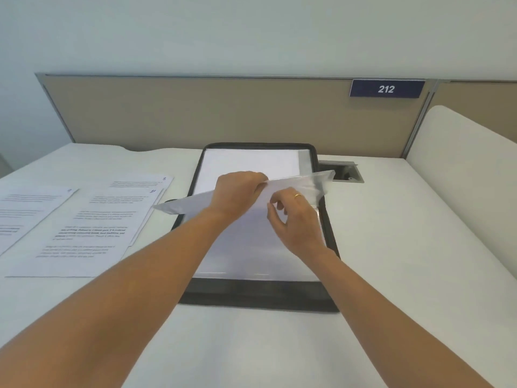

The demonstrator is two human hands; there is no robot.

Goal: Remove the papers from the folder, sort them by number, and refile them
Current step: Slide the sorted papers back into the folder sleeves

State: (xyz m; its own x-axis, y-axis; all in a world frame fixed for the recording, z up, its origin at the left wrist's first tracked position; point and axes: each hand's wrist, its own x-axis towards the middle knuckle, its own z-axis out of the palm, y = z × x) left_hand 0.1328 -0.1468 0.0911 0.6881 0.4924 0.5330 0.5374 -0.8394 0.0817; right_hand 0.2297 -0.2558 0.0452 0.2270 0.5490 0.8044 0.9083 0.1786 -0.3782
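Note:
A black-edged folder (260,299) lies open flat in the middle of the white desk, with white sheets in it. My left hand (237,191) grips the upper edge of a clear plastic sleeve (302,183) and holds it lifted and tilted above the folder. My right hand (293,219), wearing a gold ring, hovers just under the sleeve with fingers curled; whether it pinches a sheet is hard to tell. Three printed, numbered papers lie left of the folder: one nearest (92,233), one behind it (140,184), one at far left (30,211).
A beige partition (223,113) with a blue "212" plate (386,88) stands behind the desk. A grey cable hatch (342,170) is set into the desk right of the folder. A white side panel (461,163) rises at right.

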